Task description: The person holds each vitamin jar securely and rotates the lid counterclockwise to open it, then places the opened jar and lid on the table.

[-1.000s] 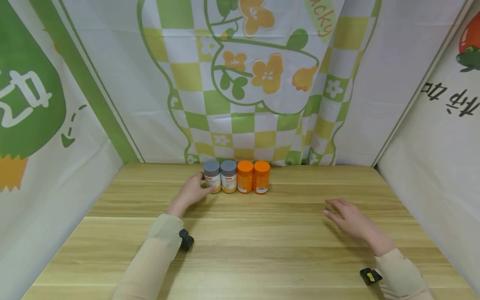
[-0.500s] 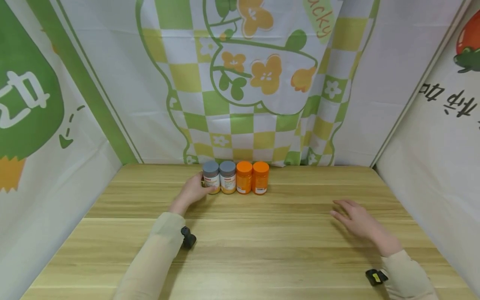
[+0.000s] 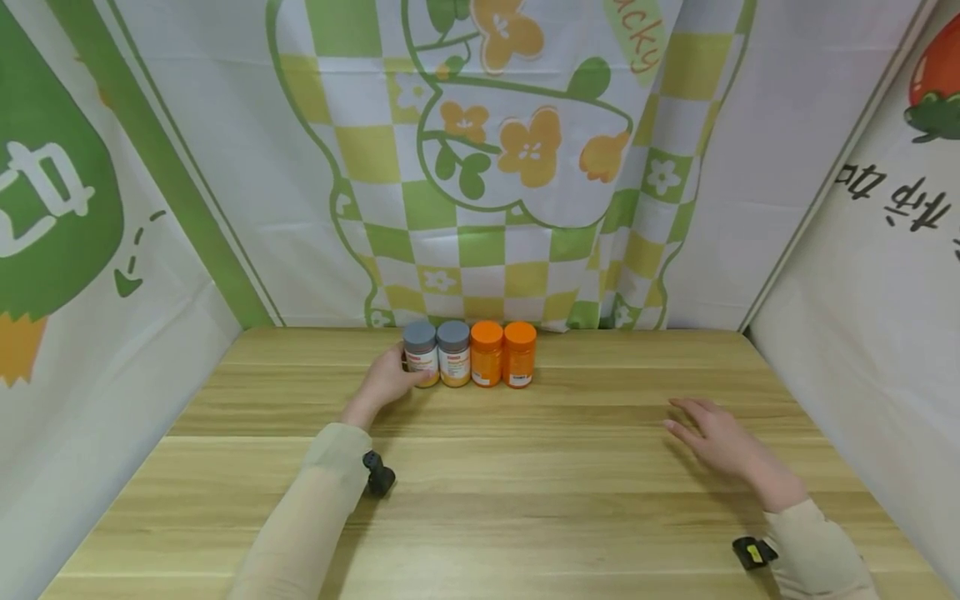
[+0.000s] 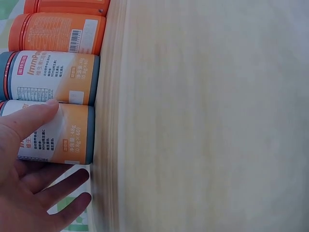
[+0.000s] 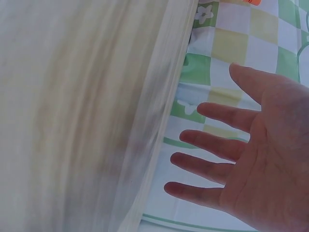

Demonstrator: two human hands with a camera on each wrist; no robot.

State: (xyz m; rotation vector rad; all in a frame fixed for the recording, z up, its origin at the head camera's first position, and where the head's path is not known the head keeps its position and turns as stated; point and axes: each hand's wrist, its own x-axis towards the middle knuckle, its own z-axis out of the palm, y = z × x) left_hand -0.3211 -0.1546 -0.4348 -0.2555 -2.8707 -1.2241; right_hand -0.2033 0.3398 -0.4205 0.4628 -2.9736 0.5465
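Four-in-a-row is how the jars stand, upright and side by side at the back of the table: two grey-capped supplement bottles on the left, two orange ones on the right. My left hand (image 3: 386, 379) holds the leftmost grey-capped bottle (image 3: 421, 354). In the left wrist view its thumb lies across the label, one finger goes behind the bottle, and the other fingers stretch out past it. Beside it is the second grey-capped bottle (image 3: 454, 355), then an orange bottle (image 3: 487, 354) and another orange bottle (image 3: 519, 355). My right hand (image 3: 716, 437) is apart at the right, fingers extended, holding nothing.
The wooden table (image 3: 510, 492) reaches back to a green-and-white checked curtain (image 3: 487, 250) right behind the bottles. Printed white cloth walls stand at the left and right. A small black wrist camera (image 3: 378, 475) sits under the left cuff, another black camera (image 3: 753, 552) under the right.
My right hand has shifted slightly to the right, away from the bottles. The left hand stays at the leftmost bottle, and the row looks unchanged apart from slight camera movement.
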